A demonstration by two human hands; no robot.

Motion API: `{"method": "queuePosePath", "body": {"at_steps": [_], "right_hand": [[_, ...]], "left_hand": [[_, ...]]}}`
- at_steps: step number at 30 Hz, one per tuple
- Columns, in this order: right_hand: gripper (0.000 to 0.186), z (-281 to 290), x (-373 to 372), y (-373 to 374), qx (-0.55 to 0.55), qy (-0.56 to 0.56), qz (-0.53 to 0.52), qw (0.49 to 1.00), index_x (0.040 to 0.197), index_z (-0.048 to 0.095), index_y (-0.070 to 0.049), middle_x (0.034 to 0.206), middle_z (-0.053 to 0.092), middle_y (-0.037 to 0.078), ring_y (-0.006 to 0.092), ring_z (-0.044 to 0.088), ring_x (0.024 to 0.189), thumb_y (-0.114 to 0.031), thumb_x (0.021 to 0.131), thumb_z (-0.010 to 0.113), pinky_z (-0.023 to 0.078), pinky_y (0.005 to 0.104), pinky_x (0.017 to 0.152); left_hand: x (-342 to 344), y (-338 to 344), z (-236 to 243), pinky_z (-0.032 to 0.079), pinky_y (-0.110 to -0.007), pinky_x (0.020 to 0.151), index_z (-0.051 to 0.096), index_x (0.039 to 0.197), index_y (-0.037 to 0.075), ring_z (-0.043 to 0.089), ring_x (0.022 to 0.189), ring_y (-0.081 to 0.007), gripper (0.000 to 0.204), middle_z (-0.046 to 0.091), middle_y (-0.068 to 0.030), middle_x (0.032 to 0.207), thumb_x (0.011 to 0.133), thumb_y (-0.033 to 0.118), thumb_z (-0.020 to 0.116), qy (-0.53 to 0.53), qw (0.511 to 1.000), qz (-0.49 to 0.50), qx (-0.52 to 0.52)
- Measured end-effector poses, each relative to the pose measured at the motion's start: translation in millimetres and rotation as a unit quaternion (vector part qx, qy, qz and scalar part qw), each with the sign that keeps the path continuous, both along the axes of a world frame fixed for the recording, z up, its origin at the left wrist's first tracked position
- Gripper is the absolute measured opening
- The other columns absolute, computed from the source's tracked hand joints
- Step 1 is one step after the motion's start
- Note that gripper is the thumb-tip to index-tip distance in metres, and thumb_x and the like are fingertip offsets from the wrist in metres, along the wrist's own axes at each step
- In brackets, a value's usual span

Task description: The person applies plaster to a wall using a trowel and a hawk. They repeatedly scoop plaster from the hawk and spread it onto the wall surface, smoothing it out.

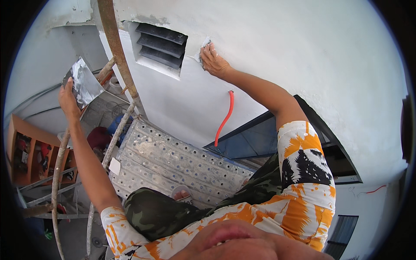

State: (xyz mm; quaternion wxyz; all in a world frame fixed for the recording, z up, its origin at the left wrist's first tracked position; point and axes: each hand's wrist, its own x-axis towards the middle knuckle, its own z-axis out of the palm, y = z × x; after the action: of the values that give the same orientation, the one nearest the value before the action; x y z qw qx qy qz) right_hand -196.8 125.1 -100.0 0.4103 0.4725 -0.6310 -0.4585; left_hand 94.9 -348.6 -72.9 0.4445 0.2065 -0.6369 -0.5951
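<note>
My right hand (215,62) reaches up to the white wall (255,47), closed around a putty knife (205,42) smeared with white paste. Its blade lies against the wall just right of a louvred vent opening (161,44) with dark slats. Out to the left, my left hand (68,100) grips the edge of a flat metal plate (86,82), tilted and coated in places with white putty. The fingers under the plate are hidden. Below my right forearm, a red flexible tube (225,118) sticks out of the wall and hangs down.
I am on a perforated metal scaffold platform (158,158). A rusty upright pole (119,52) and paint-spattered rails (113,143) stand between my arms. An orange shelf unit (32,156) holds items at lower left. A dark-framed window (255,134) lies under my right arm.
</note>
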Motion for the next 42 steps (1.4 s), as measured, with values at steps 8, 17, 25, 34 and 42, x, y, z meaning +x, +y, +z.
{"method": "queuePosePath", "body": {"at_steps": [8, 17, 25, 34, 42], "right_hand": [[0.052, -16.7, 60.3, 195.8, -0.152, -0.124, -0.089, 0.976, 0.137, 0.056, 0.000, 0.142, 0.048, 0.018, 0.0359, 0.045, 0.131, -0.024, 0.091, 0.056, 0.038, 0.0647, 0.101], [0.042, 36.5, 165.7, 185.1, -0.490, -0.600, 0.066, 0.630, 0.140, 0.057, -0.008, 0.134, 0.060, 0.014, 0.0338, 0.055, 0.123, -0.011, 0.098, 0.056, 0.040, 0.0494, 0.107], [0.064, 48.9, 247.5, 86.0, -0.332, -0.693, 0.149, 0.622, 0.142, 0.054, -0.013, 0.136, 0.051, 0.019, 0.0398, 0.049, 0.128, 0.012, 0.084, 0.058, 0.043, 0.0475, 0.108], [0.036, 30.7, 238.7, 111.3, -0.491, -0.822, -0.206, 0.204, 0.132, 0.057, -0.002, 0.120, 0.065, 0.016, 0.0320, 0.065, 0.107, -0.008, 0.097, 0.050, 0.056, 0.0457, 0.085], [0.032, 37.3, 272.1, 45.0, -0.482, -0.794, -0.081, -0.361, 0.121, 0.057, 0.002, 0.109, 0.068, 0.015, 0.0291, 0.069, 0.091, -0.014, 0.093, 0.058, 0.058, 0.0422, 0.073]], "left_hand": [[5.7, -1.3, 2.3, 0.054, -0.031, 0.084, 0.065, 0.113, -0.006, 0.068, 0.094, -0.0168, 0.028, 0.070, -0.0102, 0.108, 0.099, 0.019, 0.064, 0.046, 0.999, 0.023, -0.018], [-7.8, 268.4, -67.6, 0.054, -0.038, 0.093, 0.059, 0.127, 0.001, 0.067, 0.105, -0.0197, 0.030, 0.068, -0.0080, 0.120, 0.104, 0.019, 0.051, 0.058, 0.852, -0.204, 0.480], [-8.9, 362.1, -85.6, 0.055, -0.041, 0.093, 0.060, 0.124, 0.003, 0.068, 0.104, -0.0220, 0.029, 0.069, -0.0086, 0.116, 0.102, 0.020, 0.053, 0.000, 0.701, -0.373, 0.608], [35.0, 317.4, -65.0, 0.052, -0.037, 0.095, 0.056, 0.128, -0.003, 0.065, 0.108, -0.0216, 0.034, 0.065, -0.0128, 0.122, 0.104, 0.021, 0.054, 0.175, 0.873, -0.240, 0.387], [53.5, 319.3, -76.8, 0.057, -0.040, 0.093, 0.064, 0.124, -0.004, 0.071, 0.109, -0.0333, 0.029, 0.070, -0.0240, 0.120, 0.099, 0.010, 0.061, 0.200, 0.898, -0.242, -0.308]]}}
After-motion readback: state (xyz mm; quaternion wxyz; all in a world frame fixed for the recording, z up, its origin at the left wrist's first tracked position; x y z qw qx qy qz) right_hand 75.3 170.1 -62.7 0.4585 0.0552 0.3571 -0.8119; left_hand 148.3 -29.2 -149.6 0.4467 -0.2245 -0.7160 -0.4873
